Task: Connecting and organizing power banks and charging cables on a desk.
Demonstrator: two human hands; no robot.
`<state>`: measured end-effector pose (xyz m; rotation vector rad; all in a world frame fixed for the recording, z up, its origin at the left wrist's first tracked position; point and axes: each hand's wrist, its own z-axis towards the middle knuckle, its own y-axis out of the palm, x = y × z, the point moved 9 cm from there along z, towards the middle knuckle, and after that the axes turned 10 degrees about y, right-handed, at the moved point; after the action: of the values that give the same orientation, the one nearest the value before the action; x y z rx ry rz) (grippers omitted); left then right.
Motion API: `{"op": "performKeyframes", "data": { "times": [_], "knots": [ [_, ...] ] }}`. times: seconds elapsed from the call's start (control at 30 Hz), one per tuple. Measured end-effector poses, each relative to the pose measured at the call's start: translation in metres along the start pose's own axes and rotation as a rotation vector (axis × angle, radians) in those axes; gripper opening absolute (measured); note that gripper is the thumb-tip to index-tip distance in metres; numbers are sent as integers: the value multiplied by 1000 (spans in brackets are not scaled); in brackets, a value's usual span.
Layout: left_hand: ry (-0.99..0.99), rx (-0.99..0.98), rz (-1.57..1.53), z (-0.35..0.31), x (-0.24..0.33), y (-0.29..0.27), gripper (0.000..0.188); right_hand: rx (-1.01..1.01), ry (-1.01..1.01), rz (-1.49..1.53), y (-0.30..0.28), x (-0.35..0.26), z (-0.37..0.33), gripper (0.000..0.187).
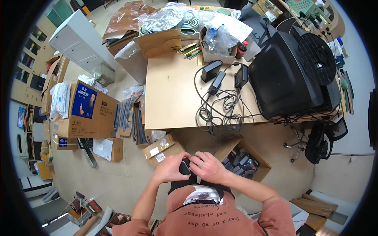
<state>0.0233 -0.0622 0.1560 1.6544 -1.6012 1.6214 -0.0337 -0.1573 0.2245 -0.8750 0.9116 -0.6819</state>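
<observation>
My left hand is wrapped round a black power adapter, held close to my body. My right hand meets it at the adapter's right edge with its fingers bent and pinched together; what lies between them is hidden. Just beyond my right hand, an open cardboard box on the floor holds several black adapters. On the table ahead lie more black power adapters beside a tangle of black cables.
A large black monitor stands at the table's right. A white box of plastic bags, loose pencils and a red bottle sit toward the back. Cardboard boxes crowd the left floor; an office chair is at right.
</observation>
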Motion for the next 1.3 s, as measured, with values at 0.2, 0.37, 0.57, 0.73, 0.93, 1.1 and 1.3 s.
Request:
{"op": "performKeyframes", "data": {
  "times": [0.2,0.37,0.57,0.73,0.93,1.1,1.3],
  "knots": [
    [146,-4,147,23,-13,-41,64,-203,177,69,43,21,37,17],
    [229,-29,250,65,-34,-67,62,-246,270,206,57,69,60,17],
    [321,73,346,130,-23,-104,60,-198,401,264,30,132,89,15],
    [184,128,393,164,-65,-154,57,-149,568,652,-9,199,109,12],
    [-52,438,142,218,-125,-202,49,670,1252,1753,110,302,136,20],
    [-64,931,-129,209,-190,-200,55,905,1401,1801,173,340,149,18],
    [101,1043,-6,206,-193,-195,66,1133,1306,1867,194,332,161,15]
  ]
}}
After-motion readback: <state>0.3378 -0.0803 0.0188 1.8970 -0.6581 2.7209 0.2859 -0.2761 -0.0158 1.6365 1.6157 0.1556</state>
